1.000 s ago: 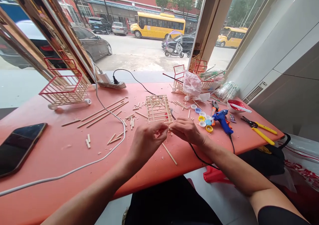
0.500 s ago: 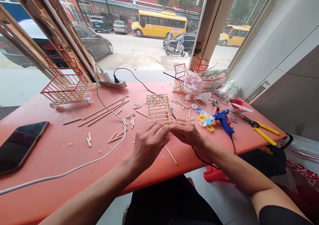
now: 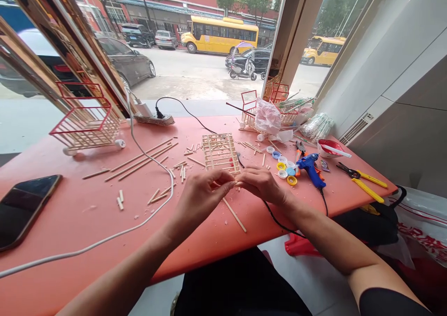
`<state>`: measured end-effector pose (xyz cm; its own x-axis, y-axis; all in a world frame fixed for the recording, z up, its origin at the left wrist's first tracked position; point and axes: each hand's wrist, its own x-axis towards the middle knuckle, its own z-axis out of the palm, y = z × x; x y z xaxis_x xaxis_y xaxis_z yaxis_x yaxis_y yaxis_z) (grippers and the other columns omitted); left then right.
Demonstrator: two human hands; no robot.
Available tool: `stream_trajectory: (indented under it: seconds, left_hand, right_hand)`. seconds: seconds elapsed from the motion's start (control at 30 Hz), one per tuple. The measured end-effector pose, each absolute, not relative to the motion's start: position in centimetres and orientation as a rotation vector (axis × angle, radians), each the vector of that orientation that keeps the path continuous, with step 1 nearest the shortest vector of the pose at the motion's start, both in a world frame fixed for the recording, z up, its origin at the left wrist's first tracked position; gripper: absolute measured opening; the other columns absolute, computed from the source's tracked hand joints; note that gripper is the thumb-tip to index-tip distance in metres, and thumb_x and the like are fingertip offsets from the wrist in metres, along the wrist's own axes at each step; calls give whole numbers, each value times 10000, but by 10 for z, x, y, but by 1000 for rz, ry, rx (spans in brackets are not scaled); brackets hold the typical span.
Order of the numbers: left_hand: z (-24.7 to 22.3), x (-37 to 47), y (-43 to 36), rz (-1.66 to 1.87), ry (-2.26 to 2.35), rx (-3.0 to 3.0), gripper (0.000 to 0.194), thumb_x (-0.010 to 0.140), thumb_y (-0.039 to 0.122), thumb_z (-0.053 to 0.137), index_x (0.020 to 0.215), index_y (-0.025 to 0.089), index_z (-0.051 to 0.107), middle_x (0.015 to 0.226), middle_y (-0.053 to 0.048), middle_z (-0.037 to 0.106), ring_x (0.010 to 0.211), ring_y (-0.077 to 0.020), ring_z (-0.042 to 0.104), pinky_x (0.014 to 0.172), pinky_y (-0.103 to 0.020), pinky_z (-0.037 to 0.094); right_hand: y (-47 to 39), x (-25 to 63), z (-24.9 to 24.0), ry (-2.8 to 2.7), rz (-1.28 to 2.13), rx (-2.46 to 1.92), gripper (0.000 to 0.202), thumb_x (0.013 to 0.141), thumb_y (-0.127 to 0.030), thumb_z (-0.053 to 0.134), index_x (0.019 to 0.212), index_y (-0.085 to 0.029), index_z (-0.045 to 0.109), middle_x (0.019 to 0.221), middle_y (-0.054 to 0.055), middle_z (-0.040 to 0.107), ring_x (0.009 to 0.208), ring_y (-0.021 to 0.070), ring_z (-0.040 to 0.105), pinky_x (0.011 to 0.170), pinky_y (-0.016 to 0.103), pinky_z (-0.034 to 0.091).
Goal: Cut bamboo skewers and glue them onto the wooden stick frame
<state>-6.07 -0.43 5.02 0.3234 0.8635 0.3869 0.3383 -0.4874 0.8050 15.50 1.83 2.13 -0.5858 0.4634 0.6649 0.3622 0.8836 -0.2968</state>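
At the near end of a small wooden stick frame [image 3: 219, 154], my two hands meet fingertip to fingertip. My left hand [image 3: 204, 192] is closed in a pinch, thumb and forefinger together with a gap behind them. Curled with its fingers pressed together is my right hand [image 3: 260, 184], just right of the left fingertips. Whatever lies between the fingers is hidden or too small to name. The frame has ladder-like crossbars, and its near edge is partly behind my hands. A single loose stick [image 3: 234, 215] lies below them on the table.
A blue glue gun [image 3: 312, 169], bottle caps [image 3: 281, 166] and yellow-handled pliers [image 3: 363, 178] lie to the right. Cut sticks [image 3: 141, 160], a white cable [image 3: 139, 223] and a phone [image 3: 28, 209] are leftward. A red-rimmed stick cart [image 3: 87, 125] stands at back left.
My left hand has opened its pinch somewhat, its forefinger arching away from the thumb. My right hand stays nearly in place. The view has shifted slightly.
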Motion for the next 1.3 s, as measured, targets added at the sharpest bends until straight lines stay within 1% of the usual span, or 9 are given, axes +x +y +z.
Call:
stream_trajectory:
  seconds: [0.13, 0.27, 0.4, 0.6, 0.83, 0.97, 1.13, 1.2, 1.3]
  left_hand:
    - [54, -64, -4, 1097, 1061, 1889, 87, 838, 250, 720, 791, 197, 769, 698, 11, 756, 606, -122, 669, 556, -196, 493]
    - [54, -65, -4, 1085, 1097, 1901, 102, 832, 269, 704, 794, 202, 770, 691, 10, 755, 586, -122, 658, 546, -204, 486]
    - [53, -63, -3, 1077, 1128, 1949, 107, 812, 260, 685, 761, 204, 760, 647, 19, 738, 560, -117, 640, 537, -204, 472]
    - [51, -61, -1, 1046, 1185, 1958, 117, 800, 272, 669, 750, 218, 760, 656, 25, 750, 552, -117, 634, 554, -213, 472]
    - [52, -60, -5, 1030, 1187, 1958, 125, 808, 281, 663, 762, 223, 763, 682, 25, 764, 566, -119, 640, 565, -214, 468]
    - [54, -59, -6, 1038, 1169, 1957, 126, 814, 266, 665, 748, 217, 761, 654, 32, 750, 567, -113, 640, 559, -204, 462]
    - [58, -60, -4, 1224, 1134, 1873, 113, 824, 285, 697, 777, 213, 770, 686, 22, 759, 585, -118, 652, 593, -215, 510]
    - [59, -60, -4, 1277, 1102, 1817, 116, 838, 300, 708, 801, 211, 773, 702, 14, 763, 594, -124, 660, 584, -216, 522]
    - [59, -59, -4, 1305, 1074, 1766, 122, 852, 312, 722, 834, 206, 781, 723, 3, 768, 622, -132, 680, 555, -208, 523]
  right_hand:
    - [21, 158, 31, -2095, 152, -648, 284, 1070, -343, 501, 954, -195, 714, 795, 35, 719, 727, 151, 614, 731, 277, 481]
    - [33, 174, 40, -1691, 254, -1136, 315, 1063, -356, 472, 1054, -177, 731, 714, -1, 636, 644, 133, 582, 667, 250, 458]
    - [51, 191, 39, -1697, 301, -1502, 269, 983, -310, 557, 1079, -145, 747, 683, 4, 663, 608, 146, 586, 648, 254, 461]
    - [59, 188, 46, -1931, 139, -1727, 369, 974, -251, 574, 1311, -155, 689, 1073, 117, 785, 927, 236, 713, 883, 322, 515]
    - [76, 202, 80, -1973, -40, -1864, 435, 968, -278, 595, 1395, -224, 652, 1090, 112, 755, 1019, 286, 698, 964, 391, 523]
    - [94, 209, 88, -1776, -191, -1840, 382, 916, -162, 615, 1287, -137, 706, 1320, 187, 649, 1285, 338, 582, 1130, 467, 441]
    - [48, 179, 85, -1928, 37, -1254, 258, 1025, -331, 543, 1064, -176, 745, 1094, 95, 744, 1046, 222, 683, 956, 343, 525]
    - [22, 163, 81, -2040, 268, -1064, 281, 1026, -406, 563, 1103, -189, 725, 1079, 76, 759, 960, 194, 697, 833, 300, 539]
    - [2, 148, 71, -2137, 430, -967, 262, 988, -426, 649, 1094, -200, 727, 1035, 63, 775, 913, 183, 706, 818, 295, 530]
